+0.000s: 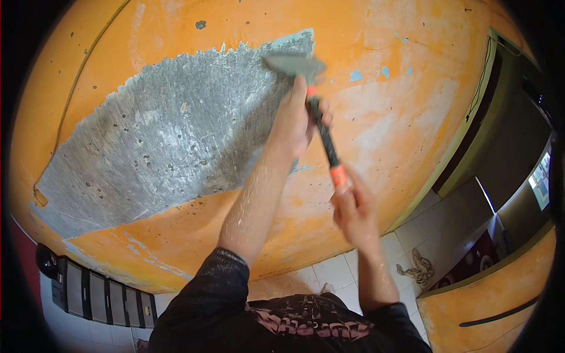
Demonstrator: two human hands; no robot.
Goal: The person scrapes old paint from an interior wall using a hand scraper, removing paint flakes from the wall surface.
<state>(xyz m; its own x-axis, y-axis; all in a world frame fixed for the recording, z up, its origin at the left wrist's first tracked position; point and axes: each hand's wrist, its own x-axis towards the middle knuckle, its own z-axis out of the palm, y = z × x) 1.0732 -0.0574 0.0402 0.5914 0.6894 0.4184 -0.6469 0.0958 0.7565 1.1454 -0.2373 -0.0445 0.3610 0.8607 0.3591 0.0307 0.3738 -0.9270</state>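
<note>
From my remote station I record an orange wall [406, 117] across most of the frame, its paint faded and patchy at centre right. A large bare grey patch [170, 129], ragged along its upper edge, runs from the left side up to the top centre.

White floor tiles [338, 272] show at the lower centre. A dark unit with grey panels [103, 297] stands at the lower left.

I find the long-handled scraper [325, 138] at the centre, its handle black with orange-red sections. Its wide grey head, blurred, lies over the upper right end of the patch; whether the blade touches the wall I cannot tell.

The left hand [297, 120] sits high on the handle just below the head, thumb pointing up along it and fingers curled around the shaft. The right hand [355, 215], right of centre and lower, has its fingers closed around the handle's lower end. Pale specks mark both forearms.

I note a crumpled cloth [421, 270] on the floor at the lower right, and light-blue flecks [355, 75] on the wall, right of the scraper's head.
</note>
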